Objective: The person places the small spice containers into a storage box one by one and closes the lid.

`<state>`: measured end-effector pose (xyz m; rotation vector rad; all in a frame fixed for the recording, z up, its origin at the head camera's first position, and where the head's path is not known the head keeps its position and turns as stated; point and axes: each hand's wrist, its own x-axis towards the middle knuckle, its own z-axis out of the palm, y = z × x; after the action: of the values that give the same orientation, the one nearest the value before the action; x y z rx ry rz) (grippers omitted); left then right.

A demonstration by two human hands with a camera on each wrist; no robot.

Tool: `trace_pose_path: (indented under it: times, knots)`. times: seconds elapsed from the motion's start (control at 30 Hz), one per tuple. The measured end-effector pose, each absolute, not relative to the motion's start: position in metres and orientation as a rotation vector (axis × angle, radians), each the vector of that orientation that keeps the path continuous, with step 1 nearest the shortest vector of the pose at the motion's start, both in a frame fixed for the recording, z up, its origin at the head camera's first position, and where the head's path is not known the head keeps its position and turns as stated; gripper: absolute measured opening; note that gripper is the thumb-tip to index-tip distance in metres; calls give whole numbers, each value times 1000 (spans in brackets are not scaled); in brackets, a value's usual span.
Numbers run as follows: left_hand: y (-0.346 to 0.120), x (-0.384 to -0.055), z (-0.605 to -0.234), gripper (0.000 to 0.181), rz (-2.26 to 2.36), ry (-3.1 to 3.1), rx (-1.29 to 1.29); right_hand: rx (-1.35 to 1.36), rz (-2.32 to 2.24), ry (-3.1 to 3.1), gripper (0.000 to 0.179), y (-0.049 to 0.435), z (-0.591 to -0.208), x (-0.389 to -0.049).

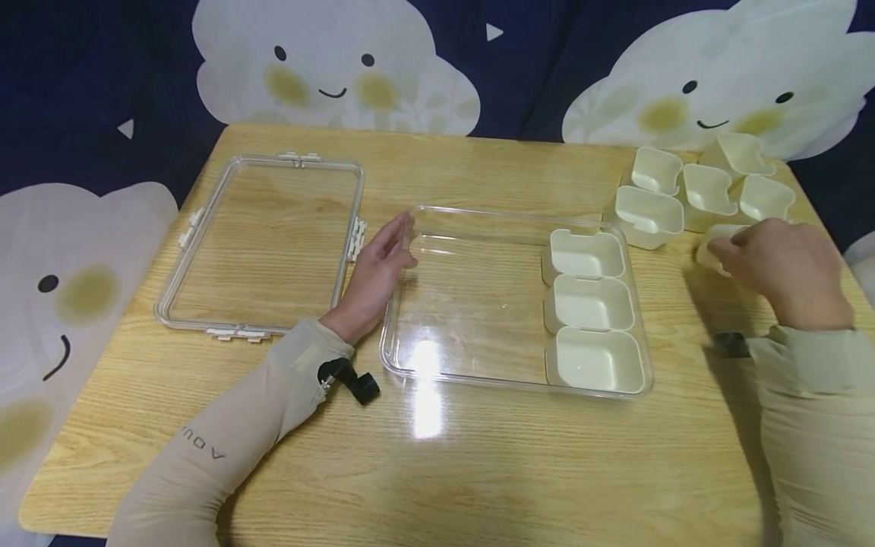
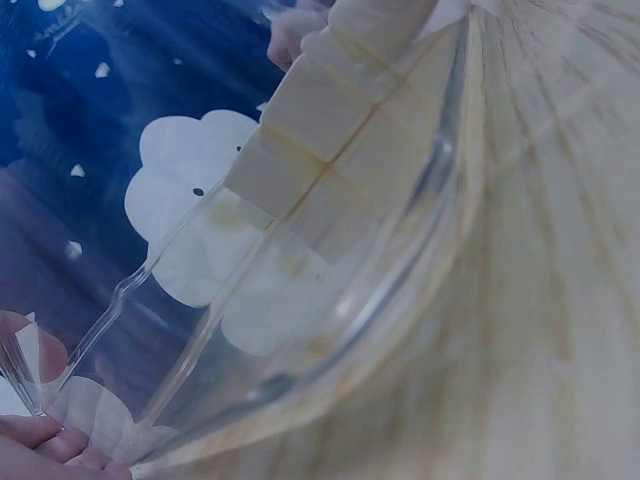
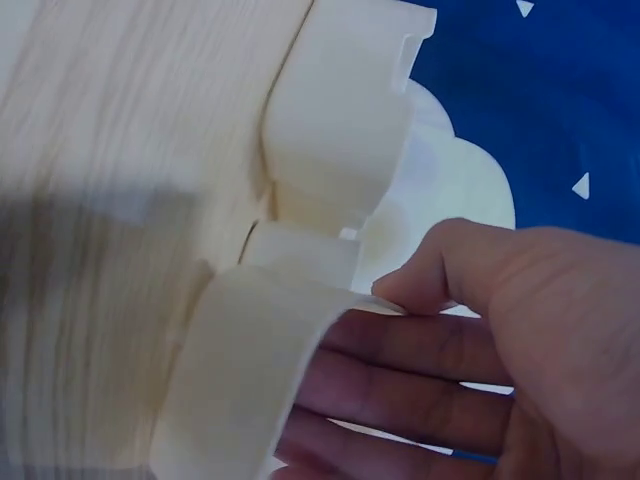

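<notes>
My left hand (image 1: 374, 275) grips the left wall of a clear plastic box (image 1: 472, 304), thumb over the rim and fingers outside. Three cream cups stand in a column at the box's right end: a back cup (image 1: 586, 257), a middle cup (image 1: 592, 304) and a front cup (image 1: 596, 361). To the right of the box, my right hand (image 1: 786, 262) pinches the rim of another cream cup (image 3: 250, 370), thumb on one side and fingers inside it. In the head view the hand hides much of that cup.
Several more cream cups (image 1: 707, 196) cluster at the table's back right corner. A clear lid (image 1: 260, 243) with white clips lies left of the box. Behind the wooden table (image 1: 437, 463) hangs a dark blue cloth (image 1: 526, 68) with smiling clouds.
</notes>
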<state>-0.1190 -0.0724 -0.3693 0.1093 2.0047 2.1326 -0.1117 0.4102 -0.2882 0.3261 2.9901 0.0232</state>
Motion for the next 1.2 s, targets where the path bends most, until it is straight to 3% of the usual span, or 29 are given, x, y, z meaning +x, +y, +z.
trace_pose_path:
  times: [0.83,1.2]
  knots:
    - [-72,-119,-370,77,2141,1993,108,-204,-2,2945,47,380,-291,-113]
    - [-73,-119,-370,77,2142,1994,118,-252,-61,2855,52,384,-289,-116]
